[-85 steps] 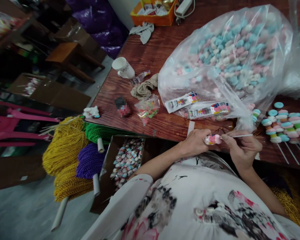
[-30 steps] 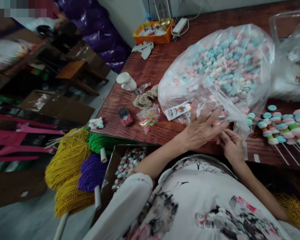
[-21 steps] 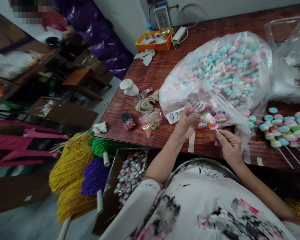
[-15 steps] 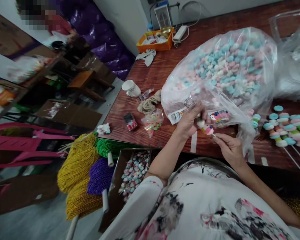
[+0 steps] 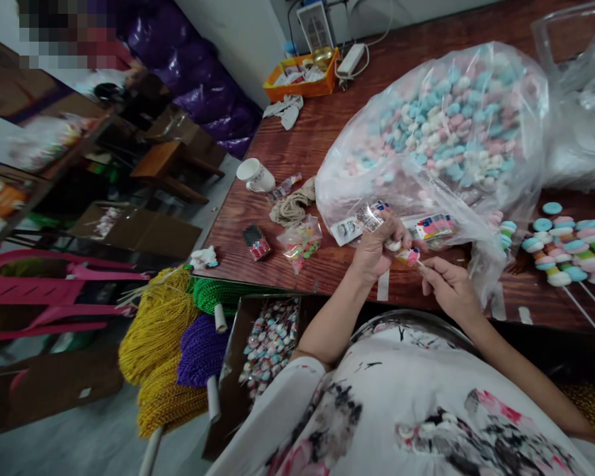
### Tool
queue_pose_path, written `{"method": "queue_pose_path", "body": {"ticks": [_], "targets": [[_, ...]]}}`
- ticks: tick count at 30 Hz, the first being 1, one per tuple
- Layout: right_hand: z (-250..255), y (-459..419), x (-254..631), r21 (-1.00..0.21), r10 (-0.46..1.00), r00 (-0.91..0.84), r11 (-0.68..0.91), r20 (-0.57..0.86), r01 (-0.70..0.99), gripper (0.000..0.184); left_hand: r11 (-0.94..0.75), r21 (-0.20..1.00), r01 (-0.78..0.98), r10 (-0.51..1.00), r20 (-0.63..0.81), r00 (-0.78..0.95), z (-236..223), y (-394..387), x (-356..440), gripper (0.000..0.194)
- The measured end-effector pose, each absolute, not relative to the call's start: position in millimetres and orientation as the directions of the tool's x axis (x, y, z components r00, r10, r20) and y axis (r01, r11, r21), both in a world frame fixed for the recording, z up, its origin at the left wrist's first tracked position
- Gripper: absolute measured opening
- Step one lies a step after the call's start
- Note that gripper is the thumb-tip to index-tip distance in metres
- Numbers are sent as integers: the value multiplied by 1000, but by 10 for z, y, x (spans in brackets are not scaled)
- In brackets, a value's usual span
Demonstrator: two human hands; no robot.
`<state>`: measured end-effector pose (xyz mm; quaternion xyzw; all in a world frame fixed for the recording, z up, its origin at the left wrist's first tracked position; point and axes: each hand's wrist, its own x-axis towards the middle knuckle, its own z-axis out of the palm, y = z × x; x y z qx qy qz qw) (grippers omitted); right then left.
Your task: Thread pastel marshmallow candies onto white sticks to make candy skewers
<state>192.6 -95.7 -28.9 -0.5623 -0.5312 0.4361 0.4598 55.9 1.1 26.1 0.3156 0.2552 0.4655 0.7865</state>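
Note:
My left hand (image 5: 375,250) is closed around a marshmallow stick (image 5: 407,256) with white, yellow and pink pieces, partly hidden by the fingers. A clear printed wrapper (image 5: 371,217) stands up from the same hand; how far it covers the sweets I cannot tell. My right hand (image 5: 450,285) pinches the thin stick just below the sweets. Behind both hands lies a big clear bag (image 5: 337,178) full of pink, blue and white marshmallows. A stack of printed wrappers (image 5: 435,227) lies at its front edge.
Several finished-looking marshmallow skewers (image 5: 575,244) lie at the right. A white mug (image 5: 255,175), a bundle of cord (image 5: 293,203) and a small candy bag (image 5: 301,243) are on the left. Below the table edge stands a box of wrapped sweets (image 5: 270,344), beside yellow rope coils (image 5: 156,324).
The left hand has turned slightly, and the printed wrapper shows more above it. My right hand has shifted a little to the left, still pinching the stick. The view has moved slightly.

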Motion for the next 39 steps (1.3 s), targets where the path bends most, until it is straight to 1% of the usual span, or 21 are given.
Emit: {"method": "queue_pose_path", "body": {"ticks": [2, 3, 5, 6, 8, 9, 10, 11, 13, 14, 15, 16, 18, 21, 23, 25, 27, 29, 32, 37, 39], "targets": [[-273, -951, 1877, -981, 979, -102, -185, -178, -57, 30, 395, 737, -549, 869, -106, 483, 244, -5, 542, 50], [-273, -946, 1848, -954, 956, -192, -255, -224, -156, 31, 417, 733, -537, 856, -119, 503, 239, -12, 538, 50], [-282, -937, 1791, -899, 907, -333, -351, -258, -260, 32, 459, 717, -525, 836, -147, 529, 235, -22, 539, 50], [-288, -933, 1769, -894, 899, -353, -361, -259, -265, 32, 471, 708, -526, 833, -162, 529, 238, -23, 543, 50], [-307, -930, 1759, -951, 947, -245, -254, -208, -175, 31, 470, 694, -545, 855, -203, 478, 250, -12, 549, 50], [-321, -932, 1773, -988, 982, -139, -137, -127, -66, 28, 458, 690, -561, 873, -228, 432, 259, 2, 549, 49], [-339, -935, 1798, -996, 999, -36, 0, -3, 84, 25, 442, 686, -578, 890, -255, 378, 267, 19, 546, 49], [-360, -940, 1831, -959, 989, 30, 132, 144, 250, 21, 425, 683, -594, 903, -279, 326, 274, 37, 542, 48], [-401, -955, 1892, -804, 924, 38, 309, 380, 508, 16, 393, 673, -627, 919, -300, 255, 279, 63, 537, 47], [-415, -963, 1910, -741, 899, 21, 348, 438, 574, 15, 379, 665, -644, 925, -294, 241, 276, 64, 542, 46], [-420, -969, 1912, -714, 887, 16, 360, 461, 601, 14, 365, 653, -663, 930, -278, 238, 270, 55, 555, 46], [-415, -973, 1900, -723, 892, 21, 351, 451, 595, 14, 354, 640, -682, 935, -257, 245, 262, 34, 576, 46], [-378, -964, 1835, -823, 935, 47, 284, 351, 492, 18, 353, 620, -701, 935, -215, 281, 249, -35, 640, 48], [-317, -903, 1710, -975, 989, 65, 118, 133, 191, 26, 359, 648, -672, 929, -182, 322, 238, -159, 751, 53], [-309, -852, 1664, -999, 996, 80, 41, 42, 16, 28, 325, 695, -641, 939, -158, 304, 226, -217, 797, 53], [-326, -819, 1669, -997, 993, 119, 11, 2, -78, 27, 270, 743, -612, 955, -124, 271, 194, -249, 802, 47], [-343, -816, 1715, -998, 982, 186, 32, 22, -48, 25, 250, 777, -577, 956, -105, 273, 137, -272, 771, 40], [-346, -842, 1767, -990, 966, 234, 88, 111, 108, 19, 270, 806, -526, 945, -117, 306, 58, -304, 731, 40], [-325, -889, 1786, -939, 952, 218, 139, 214, 315, 17, 290, 859, -423, 930, -148, 337, -72, -386, 712, 42], [-268, -879, 1691, -898, 943, 214, 148, 254, 415, 21, 307, 873, -379, 925, -180, 336, -187, -500, 779, 43], [-230, -873, 1720, -867, 954, 139, 174, 266, 466, 21, 331, 874, -356, 916, -208, 342, -164, -480, 762, 44]]}}
